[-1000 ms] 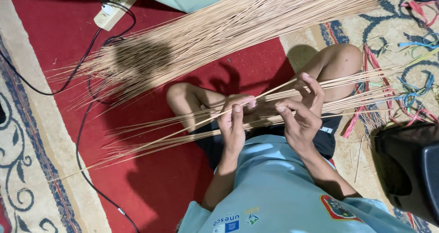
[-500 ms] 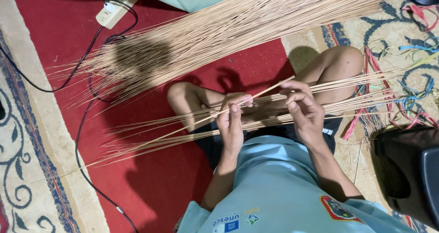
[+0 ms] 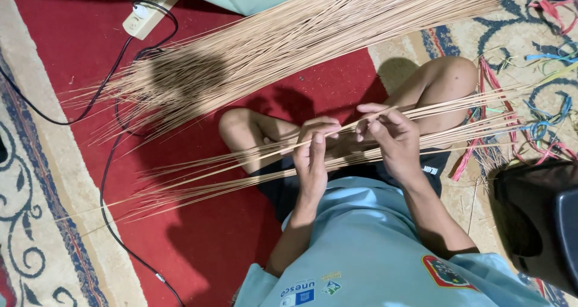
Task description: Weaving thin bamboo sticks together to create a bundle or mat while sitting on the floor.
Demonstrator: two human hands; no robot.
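Left hand (image 3: 314, 147) pinches thin sticks (image 3: 241, 168) | right hand (image 3: 391, 132) pinches one stick at 3 o'clock | risk: you bend too hard, stick snaps.

Lighting is even and fairly bright, apparently from an overhead source. A soft round shadow falls on the large bundle of sticks (image 3: 289, 48), with a further shadow on the red carpet (image 3: 198, 241) beneath the legs. No glare noted. Focus is sharp centrally; the dark object (image 3: 539, 223) at right is blurred.
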